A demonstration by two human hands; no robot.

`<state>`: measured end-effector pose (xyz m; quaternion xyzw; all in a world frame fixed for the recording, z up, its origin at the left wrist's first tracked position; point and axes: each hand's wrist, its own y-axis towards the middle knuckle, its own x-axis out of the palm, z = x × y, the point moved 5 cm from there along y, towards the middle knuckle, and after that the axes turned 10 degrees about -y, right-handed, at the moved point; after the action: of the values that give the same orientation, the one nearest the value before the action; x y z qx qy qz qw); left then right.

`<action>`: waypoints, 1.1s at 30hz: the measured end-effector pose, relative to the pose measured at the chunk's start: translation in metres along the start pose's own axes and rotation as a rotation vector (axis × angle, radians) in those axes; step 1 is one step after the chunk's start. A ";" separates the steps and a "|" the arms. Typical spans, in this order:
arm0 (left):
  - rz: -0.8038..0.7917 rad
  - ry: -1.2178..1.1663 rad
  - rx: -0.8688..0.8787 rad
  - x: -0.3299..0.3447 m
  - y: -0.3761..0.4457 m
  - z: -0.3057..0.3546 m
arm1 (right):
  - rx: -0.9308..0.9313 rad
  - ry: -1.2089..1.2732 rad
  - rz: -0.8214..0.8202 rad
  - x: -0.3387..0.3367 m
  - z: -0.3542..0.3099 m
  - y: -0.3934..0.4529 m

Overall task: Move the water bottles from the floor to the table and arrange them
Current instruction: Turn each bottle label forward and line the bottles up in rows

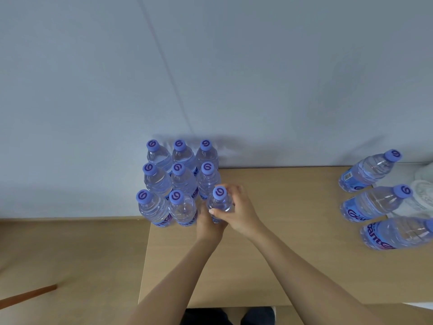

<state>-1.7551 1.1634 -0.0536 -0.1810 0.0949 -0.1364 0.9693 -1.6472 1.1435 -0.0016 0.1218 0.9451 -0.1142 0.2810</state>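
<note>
Right now both my hands wrap the clear plastic water bottle with the purple cap (219, 202): right hand (239, 213) round its shoulder, left hand (207, 225) lower down. It stands upright, filling the front-right corner of the block of eight bottles (173, 181) on the tan wooden table (281, 231).

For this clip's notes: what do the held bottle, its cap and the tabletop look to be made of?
Held bottle: clear, thin plastic, glossy; you see through it, and its wall is ribbed.
Cap: opaque purple plastic, smooth, with a printed swirl.
Tabletop: likely laminate or veneered board, matte tan; faint even grain, so solid wood is uncertain.
</note>
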 end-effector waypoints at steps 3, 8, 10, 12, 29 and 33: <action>0.002 0.022 -0.054 0.003 0.000 -0.011 | 0.005 -0.006 -0.066 -0.006 -0.001 0.000; 0.083 -0.047 -0.212 0.014 -0.035 -0.014 | 0.074 0.010 -0.123 -0.027 0.020 -0.015; 0.068 -0.077 -0.267 0.029 -0.048 -0.020 | 0.097 0.009 -0.080 -0.041 0.029 -0.022; 0.022 -0.079 -0.279 0.051 -0.059 -0.017 | 0.114 0.013 -0.045 -0.060 0.036 -0.030; -0.418 0.066 0.032 0.278 -0.120 0.070 | 0.108 0.069 0.432 -0.308 0.113 -0.127; -0.471 0.088 0.043 0.318 -0.134 0.074 | 0.147 0.047 0.474 -0.346 0.142 -0.150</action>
<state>-1.4682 0.9719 0.0225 -0.1715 0.0892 -0.3687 0.9092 -1.3391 0.9042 0.0977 0.3628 0.8855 -0.1104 0.2683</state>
